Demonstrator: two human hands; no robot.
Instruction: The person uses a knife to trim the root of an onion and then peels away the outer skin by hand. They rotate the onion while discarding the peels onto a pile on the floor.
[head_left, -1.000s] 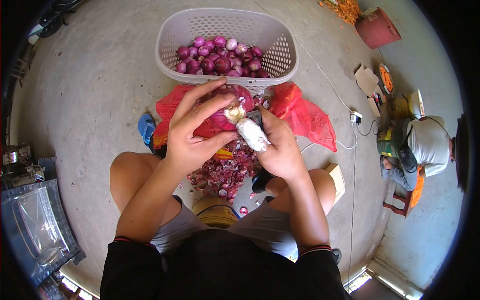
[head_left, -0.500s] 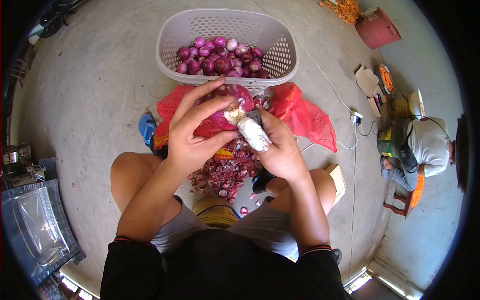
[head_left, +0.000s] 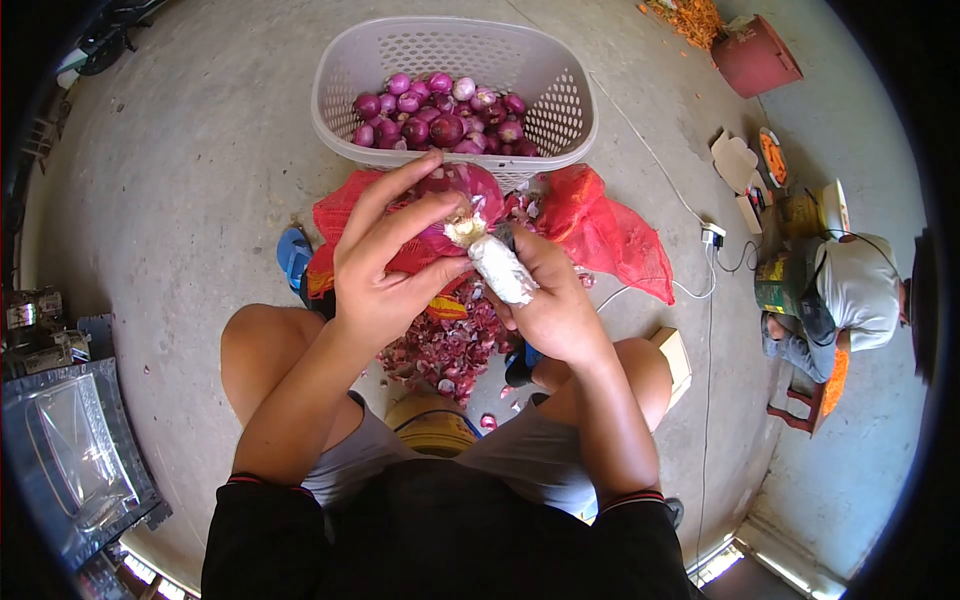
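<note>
A large red onion (head_left: pixel 455 185) with a pale root end is held by my left hand (head_left: pixel 385 245), fingers curved over its top and side and thumb underneath. My right hand (head_left: pixel 560 300) is closed around a small dark grey blade (head_left: pixel 506 236), mostly hidden by the fingers. White wrapping (head_left: pixel 503 270) covers what looks like my right thumb, its tip against the onion's root end. Below both hands, a heap of red onion skins (head_left: pixel 440 355) lies on the floor. Red mesh sacks (head_left: pixel 625 245) spread behind the hands.
A grey plastic basket (head_left: pixel 330 105) of red onions (head_left: pixel 446 130) stands ahead. A yellowish bucket (head_left: pixel 430 420) is between my legs. At right are a power strip (head_left: pixel 712 235) with cables, a seated person (head_left: pixel 860 295), an open cardboard box (head_left: pixel 740 165) and a red tub (head_left: pixel 757 57).
Both hands have shifted slightly left with the onion. My right hand has rotated a little, and less of the blade shows.
</note>
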